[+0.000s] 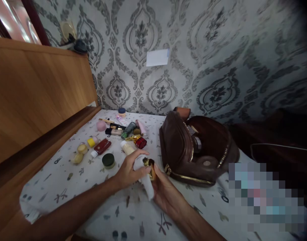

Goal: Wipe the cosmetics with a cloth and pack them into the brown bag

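Note:
My left hand [130, 172] is closed on a white cloth or wipe [148, 189] that hangs down between my hands. In my right hand [167, 192] is a small gold bottle [151, 171] with a dark top, and the cloth presses against its side. My fingers and the cloth hide part of the bottle. Just beyond my left hand lies a cream tube [128, 148] with a white cap. A jar with a dark green lid [108, 161] stands to the left of it. An open brown leather bag [174, 140] sits close to the right of my hands, with some items inside.
Across the patterned white cloth surface [68, 187] lie a dark red bottle [103, 146], a green bottle [128, 130], a red-and-gold bottle [140, 143], a pink tube [142, 128] and several small jars. A wooden panel [43, 83] borders the left; a patterned wall stands behind.

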